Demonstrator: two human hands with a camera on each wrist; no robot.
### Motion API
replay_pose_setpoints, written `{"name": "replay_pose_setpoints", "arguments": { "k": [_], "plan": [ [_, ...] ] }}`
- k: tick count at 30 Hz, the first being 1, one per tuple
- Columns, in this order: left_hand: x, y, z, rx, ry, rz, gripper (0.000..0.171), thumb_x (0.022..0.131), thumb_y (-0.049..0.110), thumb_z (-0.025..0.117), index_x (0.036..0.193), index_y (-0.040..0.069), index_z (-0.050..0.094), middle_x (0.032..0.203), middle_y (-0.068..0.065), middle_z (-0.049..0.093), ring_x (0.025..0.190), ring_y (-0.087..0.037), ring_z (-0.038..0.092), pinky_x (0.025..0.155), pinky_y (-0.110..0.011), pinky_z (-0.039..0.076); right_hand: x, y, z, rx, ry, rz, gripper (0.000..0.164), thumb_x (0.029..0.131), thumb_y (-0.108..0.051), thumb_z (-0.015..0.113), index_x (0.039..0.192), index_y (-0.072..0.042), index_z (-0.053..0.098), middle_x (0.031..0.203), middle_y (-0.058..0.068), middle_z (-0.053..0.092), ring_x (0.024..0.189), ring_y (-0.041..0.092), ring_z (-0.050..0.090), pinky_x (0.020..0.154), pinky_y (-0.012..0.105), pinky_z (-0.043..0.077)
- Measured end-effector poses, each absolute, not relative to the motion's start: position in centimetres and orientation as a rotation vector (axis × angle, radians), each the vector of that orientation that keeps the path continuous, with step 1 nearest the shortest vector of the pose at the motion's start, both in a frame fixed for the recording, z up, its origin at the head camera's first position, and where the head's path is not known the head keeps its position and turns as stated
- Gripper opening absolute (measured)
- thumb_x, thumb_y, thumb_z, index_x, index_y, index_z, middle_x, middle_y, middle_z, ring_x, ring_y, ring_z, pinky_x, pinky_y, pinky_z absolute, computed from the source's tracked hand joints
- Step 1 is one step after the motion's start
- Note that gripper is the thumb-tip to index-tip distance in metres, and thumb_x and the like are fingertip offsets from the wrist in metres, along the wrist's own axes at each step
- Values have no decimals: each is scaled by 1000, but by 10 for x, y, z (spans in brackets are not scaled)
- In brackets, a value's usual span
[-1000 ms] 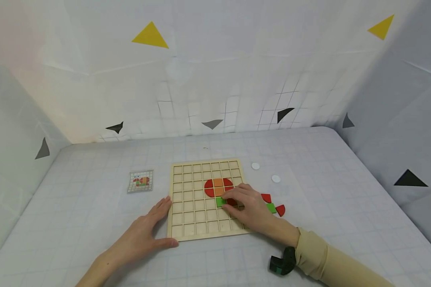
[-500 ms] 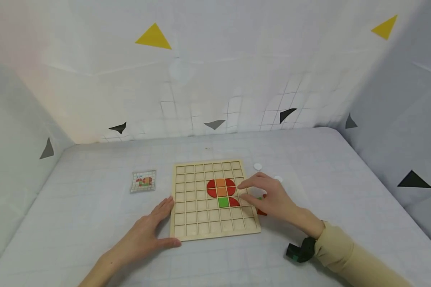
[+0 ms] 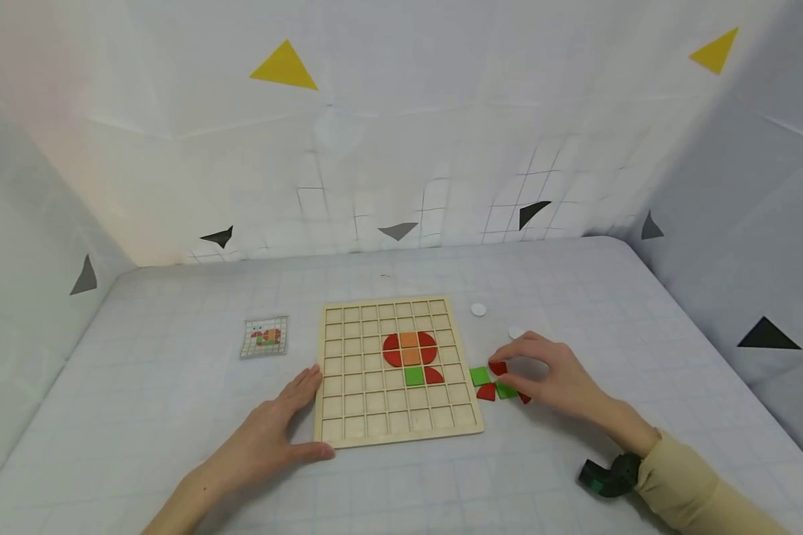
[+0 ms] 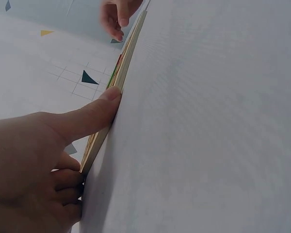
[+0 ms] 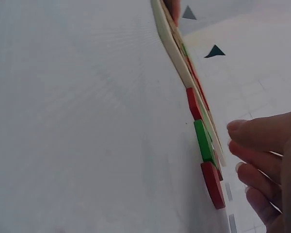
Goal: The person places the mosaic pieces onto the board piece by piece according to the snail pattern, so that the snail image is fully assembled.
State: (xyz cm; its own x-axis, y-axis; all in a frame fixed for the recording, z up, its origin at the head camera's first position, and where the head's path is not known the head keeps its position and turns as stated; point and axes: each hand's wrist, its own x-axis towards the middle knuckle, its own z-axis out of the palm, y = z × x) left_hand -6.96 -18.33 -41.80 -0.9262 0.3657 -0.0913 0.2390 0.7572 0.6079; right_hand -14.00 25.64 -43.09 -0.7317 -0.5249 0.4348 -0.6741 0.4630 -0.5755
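Note:
A wooden grid board (image 3: 361,405) lies flat on the table. Two orange squares (image 3: 410,348) sit in its cells, flanked by red quarter-circle tiles (image 3: 391,349). Below them are a green square tile (image 3: 414,376) and another red quarter-circle. My left hand (image 3: 268,427) rests against the board's left side and front corner, its fingers fairly straight. Right of the board, my right hand (image 3: 552,379) hovers over loose green (image 3: 479,377) and red (image 3: 486,392) tiles, thumb and fingers apart around a red tile (image 3: 498,368). The right wrist view shows no tile between those fingers.
A small pattern card (image 3: 265,337) lies left of the board. One white round disc (image 3: 478,310) lies beyond the board's right side, and a second (image 3: 515,333) is partly behind my right hand. White sheets with dark and yellow triangles wall the table.
My right hand has left the red quarter-circle tile on the board and moved right to the loose tiles. The left hand holds its place at the board's edge.

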Motion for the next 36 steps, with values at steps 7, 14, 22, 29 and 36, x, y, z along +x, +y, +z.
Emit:
{"name": "replay_pose_setpoints", "arguments": {
  "k": [7,14,22,29,36],
  "plan": [
    [-69,-183,-418,489,2757,902,110,72,56,83,157,9,31,164,-5,27,151,-29,27,111,-63,33,-139,268,-443,1065,-2571,1189,32,81,-10,83,109,-22,73,104,-11,72,99,6,63,105,12,37],
    [-69,-183,-418,485,2757,899,110,72,58,82,157,10,32,165,-4,27,150,-30,28,110,-64,34,-138,271,-444,1082,-2627,1242,33,81,-13,84,111,-22,72,107,-11,72,104,7,60,89,17,46],
    [-68,-183,-418,483,2760,903,110,72,61,80,157,12,32,165,-3,27,150,-30,28,110,-65,33,-141,271,-450,1059,-2515,1123,38,75,-4,86,109,-17,74,105,-7,72,100,8,62,93,11,44],
    [-68,-183,-419,495,2765,904,110,72,61,80,157,12,32,165,-3,27,150,-30,28,111,-64,34,-141,270,-449,954,-2529,1100,39,75,-8,87,111,-19,75,106,-7,70,100,6,63,92,9,44],
    [-68,-183,-420,493,2764,905,110,72,60,81,157,11,32,165,-3,27,151,-29,28,111,-63,34,-142,268,-450,992,-2467,1095,44,73,-3,88,113,-16,74,109,-6,71,101,8,64,93,8,44]
  ]
}}
